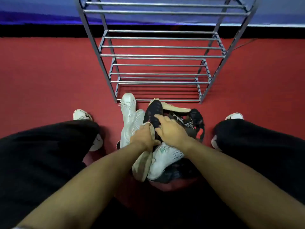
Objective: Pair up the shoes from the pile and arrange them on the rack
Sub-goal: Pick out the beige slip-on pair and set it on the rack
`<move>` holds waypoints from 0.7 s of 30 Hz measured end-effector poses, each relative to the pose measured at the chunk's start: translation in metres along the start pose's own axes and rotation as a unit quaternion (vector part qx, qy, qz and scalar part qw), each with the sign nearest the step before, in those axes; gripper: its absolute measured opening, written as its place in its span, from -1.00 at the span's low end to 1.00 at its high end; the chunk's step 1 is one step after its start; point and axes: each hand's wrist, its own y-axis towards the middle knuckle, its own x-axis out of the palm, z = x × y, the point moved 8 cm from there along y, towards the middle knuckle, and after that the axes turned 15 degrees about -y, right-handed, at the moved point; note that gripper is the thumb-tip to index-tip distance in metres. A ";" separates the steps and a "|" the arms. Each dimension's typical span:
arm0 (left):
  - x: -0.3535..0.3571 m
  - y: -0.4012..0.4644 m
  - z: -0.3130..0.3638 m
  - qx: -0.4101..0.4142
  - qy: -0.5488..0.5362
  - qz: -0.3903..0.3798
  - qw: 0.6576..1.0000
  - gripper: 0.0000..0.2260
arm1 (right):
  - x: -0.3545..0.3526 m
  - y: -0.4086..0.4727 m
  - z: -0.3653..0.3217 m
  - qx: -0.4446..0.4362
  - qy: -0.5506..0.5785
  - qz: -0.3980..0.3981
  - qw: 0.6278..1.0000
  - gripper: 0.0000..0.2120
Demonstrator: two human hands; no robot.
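Note:
A pile of shoes lies on the red floor between my knees. In it are two white sneakers at the left, a black shoe in the middle, a white shoe with green marks nearer me, and dark shoes with red patches at the right. My left hand grips a worn, dirty-soled white shoe lying sole up. Beside it my right hand rests on the black shoe with its fingers spread. The grey metal rack stands just beyond the pile with bare shelves.
My legs in black trousers flank the pile, with my own white shoes at left and right. A cream upturned sole lies at the pile's far edge. A black skirting and blue wall run behind the rack.

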 end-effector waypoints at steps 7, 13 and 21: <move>0.033 -0.009 -0.061 -0.154 -0.010 -0.045 0.987 -0.04 | 0.044 0.005 0.026 -0.020 -0.040 -0.045 0.998 -0.39; -0.008 0.000 -0.030 -0.119 -0.257 -0.080 0.956 -0.59 | 0.043 0.004 0.025 -0.059 -0.162 0.000 0.985 -0.23; -0.089 -0.001 0.049 0.081 0.216 -0.057 0.971 -0.46 | -0.006 0.008 -0.012 -0.074 -0.168 0.130 0.974 -0.57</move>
